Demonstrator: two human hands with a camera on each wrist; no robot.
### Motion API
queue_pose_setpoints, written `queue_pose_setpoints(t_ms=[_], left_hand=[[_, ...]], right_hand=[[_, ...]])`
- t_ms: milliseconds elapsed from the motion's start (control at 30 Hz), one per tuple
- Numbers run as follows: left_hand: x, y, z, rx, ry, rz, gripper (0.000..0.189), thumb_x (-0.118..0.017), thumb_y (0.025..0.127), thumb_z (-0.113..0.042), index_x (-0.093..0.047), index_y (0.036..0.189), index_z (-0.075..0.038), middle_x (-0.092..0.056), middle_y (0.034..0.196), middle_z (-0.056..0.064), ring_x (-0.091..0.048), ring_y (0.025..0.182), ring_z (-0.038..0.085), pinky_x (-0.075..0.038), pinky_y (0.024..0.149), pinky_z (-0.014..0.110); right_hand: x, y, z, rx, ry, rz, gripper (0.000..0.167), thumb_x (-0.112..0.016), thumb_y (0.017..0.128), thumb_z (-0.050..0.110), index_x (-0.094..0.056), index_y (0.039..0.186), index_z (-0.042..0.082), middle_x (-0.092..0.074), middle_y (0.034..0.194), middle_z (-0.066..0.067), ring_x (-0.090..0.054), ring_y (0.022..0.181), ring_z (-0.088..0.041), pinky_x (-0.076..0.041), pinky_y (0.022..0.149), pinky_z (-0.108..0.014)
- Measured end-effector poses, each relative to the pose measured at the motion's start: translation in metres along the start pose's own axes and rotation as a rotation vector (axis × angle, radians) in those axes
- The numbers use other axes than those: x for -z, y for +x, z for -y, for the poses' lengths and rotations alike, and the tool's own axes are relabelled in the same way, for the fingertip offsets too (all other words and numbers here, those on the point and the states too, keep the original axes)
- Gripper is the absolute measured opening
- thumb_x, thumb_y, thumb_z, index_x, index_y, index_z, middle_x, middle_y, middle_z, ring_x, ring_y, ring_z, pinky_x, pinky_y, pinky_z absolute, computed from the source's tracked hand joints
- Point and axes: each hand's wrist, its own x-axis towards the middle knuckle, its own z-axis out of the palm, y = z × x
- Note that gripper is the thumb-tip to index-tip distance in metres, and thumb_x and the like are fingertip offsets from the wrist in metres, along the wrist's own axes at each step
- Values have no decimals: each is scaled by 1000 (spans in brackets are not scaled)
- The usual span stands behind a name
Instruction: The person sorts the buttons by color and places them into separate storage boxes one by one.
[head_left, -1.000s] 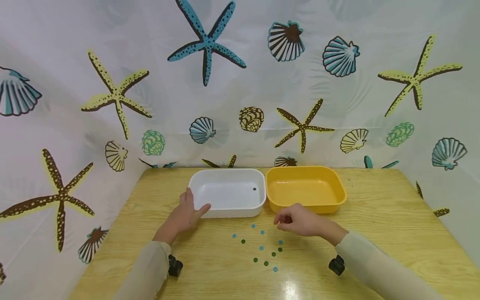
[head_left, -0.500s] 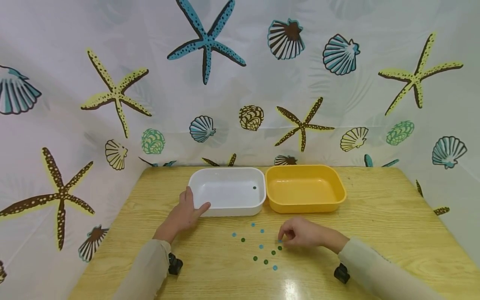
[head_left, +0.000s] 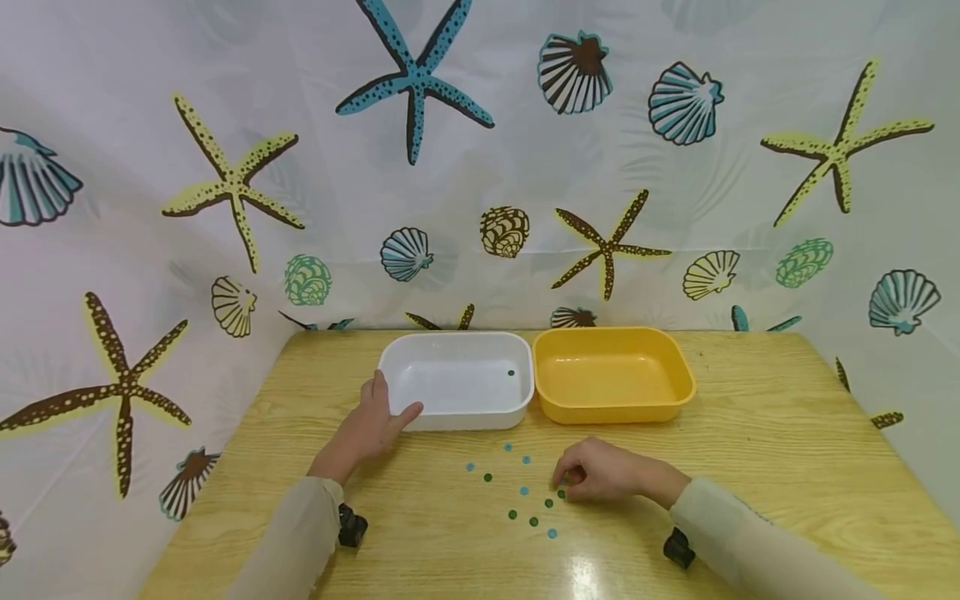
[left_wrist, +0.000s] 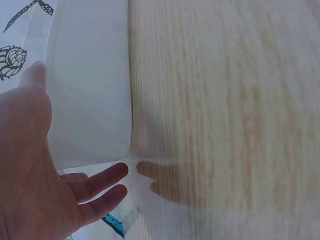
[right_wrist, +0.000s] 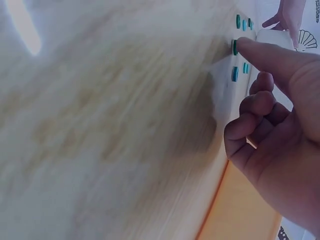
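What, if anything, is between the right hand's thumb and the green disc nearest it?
Nothing visible. In the right wrist view, the right hand has its thumb tip at the green disc; whether they touch is unclear. A blue disc lies to one side, not between.

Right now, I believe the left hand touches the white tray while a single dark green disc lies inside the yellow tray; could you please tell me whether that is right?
Not quite: the single dark green disc lies inside the white tray, not the yellow tray, as the head view shows. The left hand does touch the white tray.
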Motion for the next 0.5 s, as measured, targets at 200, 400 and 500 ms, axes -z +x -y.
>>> queue_pose_setpoints(t_ms=[200, 400, 500], left_hand=[[0, 0, -1, 6, 1, 2, 112, -34, 86, -74, 12, 144, 10, -3, 148, 33, -45, 116, 46, -38, 95, 54], [-1, 0, -1, 18, 0, 1, 113, -34, 86, -74, 12, 145, 10, -3, 148, 32, -43, 119, 46, -37, 97, 54], [0, 0, -1, 23, -4, 1, 113, -34, 86, -75, 12, 145, 9, -3, 148, 31, -42, 119, 46, -36, 97, 54]], right_hand=[[-1, 1, 0, 17, -16, 3, 15, -71, 83, 9, -73, 97, 14, -53, 69, 13, -45, 63, 0, -38, 58, -19], [-2, 2, -1, 20, -14, 4, 14, -71, 83, 9, -73, 95, 15, -53, 69, 13, -45, 62, 0, -39, 58, -18], [-2, 4, -1, 14, -18, 7, 13, -71, 83, 9, -73, 94, 16, -53, 68, 13, -45, 62, 0, -39, 57, -18]])
